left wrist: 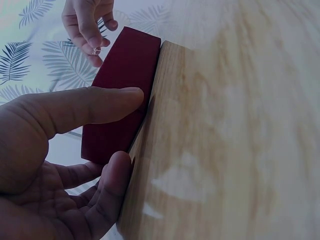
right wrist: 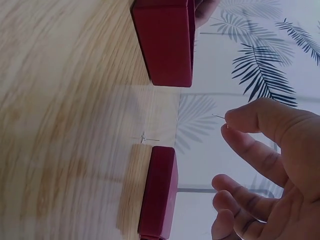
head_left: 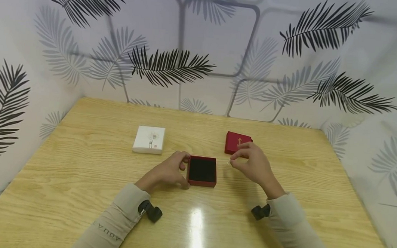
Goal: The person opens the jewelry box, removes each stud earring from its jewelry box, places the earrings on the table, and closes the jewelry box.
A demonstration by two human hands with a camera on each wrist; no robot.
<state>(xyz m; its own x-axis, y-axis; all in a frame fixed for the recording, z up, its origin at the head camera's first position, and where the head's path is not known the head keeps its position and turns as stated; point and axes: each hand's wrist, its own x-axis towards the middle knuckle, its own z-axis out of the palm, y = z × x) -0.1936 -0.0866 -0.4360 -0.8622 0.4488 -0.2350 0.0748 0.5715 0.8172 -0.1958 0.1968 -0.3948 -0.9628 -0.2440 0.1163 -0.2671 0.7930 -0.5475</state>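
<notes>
My left hand holds an open red jewelry box by its left side, the thumb at the near corner and the fingers farther back. A black pad lines the box. In the left wrist view the thumb lies along the box's red wall. To the right of the box, my right hand pinches a tiny earring between thumb and index finger, its thin post sticking out. The other right fingers are loosely bent. Another small shiny piece lies on the table in the right wrist view.
The red lid lies behind my right hand, gold lettering on top. A white box with a flower print stands at the back left. The wooden table meets a leaf-patterned wall at the back.
</notes>
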